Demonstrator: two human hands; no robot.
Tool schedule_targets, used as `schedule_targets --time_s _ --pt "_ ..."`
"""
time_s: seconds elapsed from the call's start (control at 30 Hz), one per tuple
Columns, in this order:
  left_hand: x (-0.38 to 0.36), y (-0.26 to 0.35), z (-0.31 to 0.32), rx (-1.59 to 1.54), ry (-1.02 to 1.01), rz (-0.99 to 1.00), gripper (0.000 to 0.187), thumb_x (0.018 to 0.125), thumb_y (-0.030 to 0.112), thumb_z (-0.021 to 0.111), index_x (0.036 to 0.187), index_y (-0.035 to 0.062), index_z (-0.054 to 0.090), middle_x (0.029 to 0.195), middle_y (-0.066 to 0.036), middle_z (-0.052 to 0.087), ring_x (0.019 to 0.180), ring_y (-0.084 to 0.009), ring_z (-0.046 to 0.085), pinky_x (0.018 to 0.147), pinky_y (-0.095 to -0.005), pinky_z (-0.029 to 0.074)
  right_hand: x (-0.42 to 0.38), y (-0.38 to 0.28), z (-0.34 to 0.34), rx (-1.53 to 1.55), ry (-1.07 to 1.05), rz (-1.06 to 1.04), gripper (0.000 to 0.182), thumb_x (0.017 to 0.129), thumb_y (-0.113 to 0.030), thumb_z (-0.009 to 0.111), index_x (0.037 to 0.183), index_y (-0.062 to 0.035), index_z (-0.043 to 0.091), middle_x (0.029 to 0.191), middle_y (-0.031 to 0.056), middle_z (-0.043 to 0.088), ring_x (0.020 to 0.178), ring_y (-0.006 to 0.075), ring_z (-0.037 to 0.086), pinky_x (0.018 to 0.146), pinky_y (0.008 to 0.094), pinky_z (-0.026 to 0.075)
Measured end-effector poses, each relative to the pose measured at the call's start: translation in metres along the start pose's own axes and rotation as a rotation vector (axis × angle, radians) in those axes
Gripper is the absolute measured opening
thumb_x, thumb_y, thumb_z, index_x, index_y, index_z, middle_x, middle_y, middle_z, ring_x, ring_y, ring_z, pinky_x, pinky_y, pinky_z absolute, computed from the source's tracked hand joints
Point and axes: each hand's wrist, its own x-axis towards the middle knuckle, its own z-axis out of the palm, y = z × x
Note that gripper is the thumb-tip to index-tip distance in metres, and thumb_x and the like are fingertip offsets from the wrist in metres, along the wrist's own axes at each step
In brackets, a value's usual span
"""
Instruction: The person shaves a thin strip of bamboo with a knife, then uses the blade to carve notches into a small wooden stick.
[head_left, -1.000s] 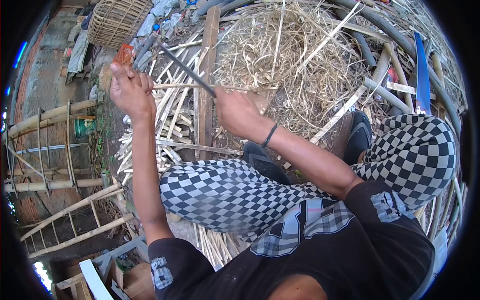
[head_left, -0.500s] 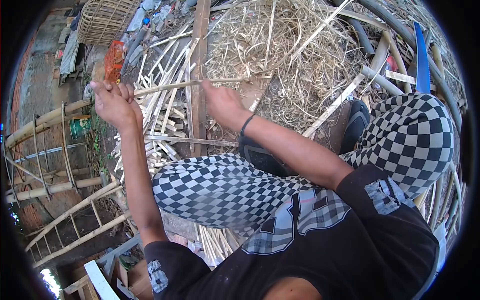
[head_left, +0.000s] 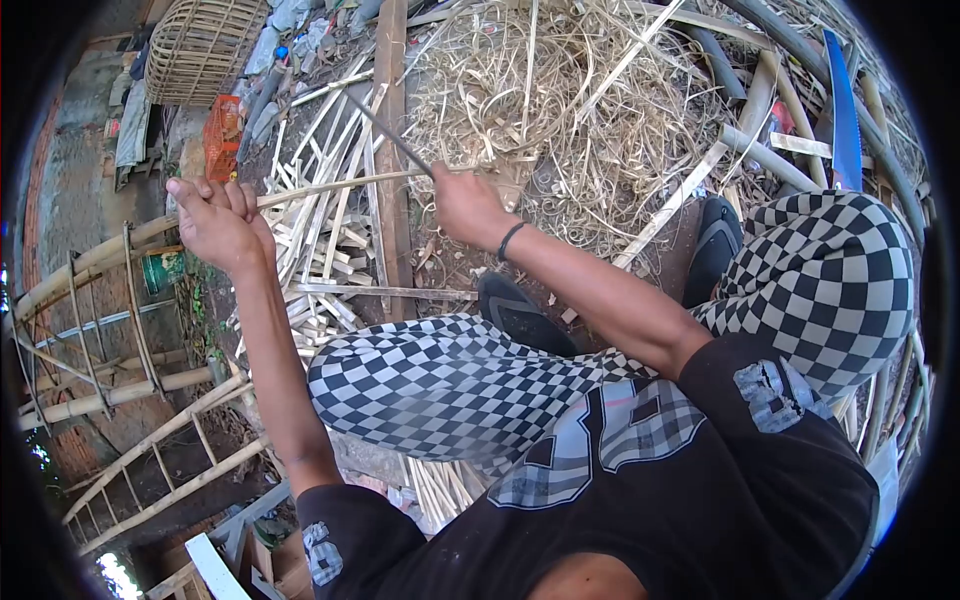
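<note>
A long thin bamboo strip (head_left: 345, 184) runs sideways from my left hand (head_left: 222, 225), whose fingers are wrapped round its left end. My right hand (head_left: 472, 207) is closed round the handle end of a dark knife (head_left: 385, 130); its narrow blade points up and left, crossing above the strip. The strip's right end lies near my right hand, over a wooden beam (head_left: 391, 210) and the curly shavings. The knife's handle is hidden in my fist.
Curled shavings (head_left: 570, 110) cover the ground ahead. Split bamboo pieces (head_left: 325, 230) lie left of the beam. A blue saw blade (head_left: 845, 115) stands at the right. A woven basket (head_left: 205, 50) and bamboo ladder-like frames (head_left: 165, 440) are at the left.
My right hand has moved slightly right and turned, and the dark blade now shows pointing up-left. My left hand has shifted slightly left, still holding the strip.
</note>
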Motion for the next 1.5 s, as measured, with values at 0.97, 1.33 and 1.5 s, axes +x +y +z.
schedule_targets --time_s 0.97,1.33,1.5 --pt "0.002 -0.030 -0.033 -0.005 0.053 -0.099 0.045 0.105 0.041 0.046 0.072 0.0117 0.037 0.053 0.004 0.021 0.041 -0.0075 0.017 0.041 -0.0266 0.018 -0.017 -0.060 -0.010 -0.001 -0.131 -0.214 0.030 0.082 0.001 0.051 0.112 0.0037 0.051 0.071 0.0251 0.065 0.071 0.0425 0.068 0.064 0.0521 0.054" --pt "0.000 -0.021 -0.028 0.007 0.054 -0.065 0.043 0.104 0.040 0.048 0.073 0.0119 0.038 0.054 0.005 0.020 0.042 -0.0080 0.015 0.043 -0.0277 0.017 -0.024 -0.043 0.003 0.017 -0.083 -0.127 0.024 0.082 0.001 0.050 0.106 -0.0005 0.049 0.069 0.0243 0.064 0.069 0.0451 0.066 0.065 0.0522 0.054" --pt "0.004 -0.025 -0.026 0.012 0.103 -0.132 0.042 0.104 0.040 0.048 0.074 0.0122 0.039 0.053 0.005 0.021 0.042 -0.0081 0.014 0.043 -0.0276 0.016 -0.002 0.010 0.011 -0.128 -0.062 -0.020 0.039 0.082 0.000 0.049 0.121 0.0027 0.048 0.073 0.0243 0.066 0.070 0.0442 0.067 0.063 0.0531 0.053"
